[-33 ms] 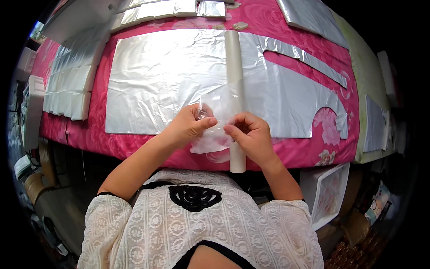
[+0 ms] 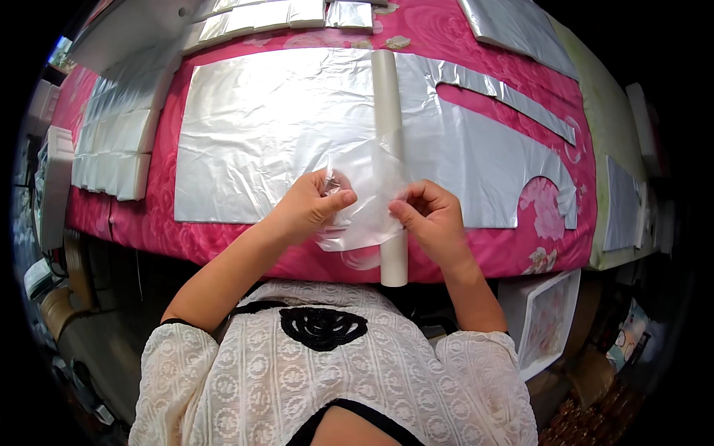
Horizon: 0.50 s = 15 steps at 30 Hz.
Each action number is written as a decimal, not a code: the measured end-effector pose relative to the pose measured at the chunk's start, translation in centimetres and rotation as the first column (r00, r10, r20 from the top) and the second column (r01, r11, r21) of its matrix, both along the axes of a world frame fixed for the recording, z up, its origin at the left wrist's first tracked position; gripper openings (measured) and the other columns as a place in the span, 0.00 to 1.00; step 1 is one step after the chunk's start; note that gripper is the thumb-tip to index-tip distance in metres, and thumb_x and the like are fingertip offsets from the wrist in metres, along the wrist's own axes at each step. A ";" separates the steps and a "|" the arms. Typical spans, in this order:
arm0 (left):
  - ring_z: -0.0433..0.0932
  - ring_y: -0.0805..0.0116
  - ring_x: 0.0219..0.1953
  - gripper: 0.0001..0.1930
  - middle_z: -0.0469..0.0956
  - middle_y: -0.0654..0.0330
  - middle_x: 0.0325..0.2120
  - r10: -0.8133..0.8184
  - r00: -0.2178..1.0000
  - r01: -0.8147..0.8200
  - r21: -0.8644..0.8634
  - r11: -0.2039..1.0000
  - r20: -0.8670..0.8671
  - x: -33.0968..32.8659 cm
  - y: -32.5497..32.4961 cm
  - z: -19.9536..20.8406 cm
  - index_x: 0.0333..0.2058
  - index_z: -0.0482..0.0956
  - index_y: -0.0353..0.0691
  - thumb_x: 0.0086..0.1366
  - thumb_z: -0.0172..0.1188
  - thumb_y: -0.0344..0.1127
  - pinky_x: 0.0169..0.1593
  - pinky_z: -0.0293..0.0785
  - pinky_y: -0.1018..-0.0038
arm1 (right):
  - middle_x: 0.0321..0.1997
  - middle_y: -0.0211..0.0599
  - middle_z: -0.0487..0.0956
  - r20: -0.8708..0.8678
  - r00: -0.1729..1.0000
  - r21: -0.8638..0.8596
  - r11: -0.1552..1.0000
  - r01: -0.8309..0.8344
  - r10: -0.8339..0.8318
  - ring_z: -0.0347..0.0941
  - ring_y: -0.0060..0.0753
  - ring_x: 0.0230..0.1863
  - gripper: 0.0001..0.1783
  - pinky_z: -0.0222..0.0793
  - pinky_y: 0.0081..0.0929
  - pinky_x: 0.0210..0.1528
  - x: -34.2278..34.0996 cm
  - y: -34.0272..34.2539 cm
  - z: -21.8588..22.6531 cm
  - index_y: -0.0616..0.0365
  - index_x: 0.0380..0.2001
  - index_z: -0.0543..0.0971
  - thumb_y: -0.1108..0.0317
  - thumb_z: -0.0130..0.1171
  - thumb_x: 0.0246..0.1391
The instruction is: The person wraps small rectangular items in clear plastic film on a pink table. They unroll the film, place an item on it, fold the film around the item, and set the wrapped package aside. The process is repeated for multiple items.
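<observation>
Clear film point(image 2: 364, 195) is stretched a bit wider now, since our right hand point(image 2: 433, 223) has shifted right. We pinch its right edge between thumb and fingertips; our left hand point(image 2: 311, 202) pinches the other side. It overlaps the pale roll point(image 2: 387, 97), which lies across our silver sheets point(image 2: 260, 134) on pink cloth point(image 2: 152, 230).

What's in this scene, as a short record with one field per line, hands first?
Left hand: holding clear plastic film between thumb and fingers
Right hand: thumb and forefinger at the film's right edge; grip unclear
Silver sheet: lightly creased, spread flat, cut-outs toward its right end
Cream tube: lying across the silver sheet, partly behind the film
Surface: pink floral tablecloth
Left side: rows of silvery packets
Lower right: white tray
</observation>
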<state>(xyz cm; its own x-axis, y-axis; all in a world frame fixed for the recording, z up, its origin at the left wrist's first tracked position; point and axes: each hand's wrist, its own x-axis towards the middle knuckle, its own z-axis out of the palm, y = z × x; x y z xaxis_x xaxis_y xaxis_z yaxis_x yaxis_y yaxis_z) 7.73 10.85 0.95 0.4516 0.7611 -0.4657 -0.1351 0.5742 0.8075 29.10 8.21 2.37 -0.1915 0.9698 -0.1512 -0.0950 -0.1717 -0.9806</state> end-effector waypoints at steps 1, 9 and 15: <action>0.56 0.84 0.12 0.13 0.63 0.73 0.13 0.026 0.998 -0.026 -0.001 1.000 -0.057 -0.2 0.1 -0.3 0.32 0.72 0.40 0.56 0.65 0.39 0.15 0.49 0.83 | 0.24 0.25 0.76 -0.047 0.998 -0.013 0.999 0.040 -0.040 0.69 0.11 0.25 0.05 0.65 0.12 0.25 1.9 0.5 0.6 0.60 0.29 0.75 0.73 0.61 0.51; 0.61 0.84 0.18 0.11 0.67 0.71 0.17 0.067 0.972 -0.073 -0.017 0.997 -0.226 -1.7 1.3 -0.3 0.33 0.75 0.39 0.58 0.62 0.40 0.21 0.55 0.84 | 0.27 0.27 0.74 0.460 0.548 0.293 0.703 0.648 -0.698 0.66 0.16 0.23 0.06 0.63 0.16 0.24 29.9 2.2 -1.2 0.60 0.34 0.75 0.69 0.56 0.55; 0.65 0.86 0.21 0.08 0.71 0.71 0.20 -0.026 0.952 0.029 0.004 1.000 -0.304 -2.6 1.6 -0.5 0.33 0.77 0.41 0.60 0.60 0.39 0.24 0.59 0.86 | 0.30 0.34 0.75 0.512 0.293 0.722 0.590 0.361 -0.807 0.68 0.26 0.28 0.10 0.65 0.23 0.32 15.7 -2.3 3.2 0.64 0.37 0.74 0.70 0.52 0.54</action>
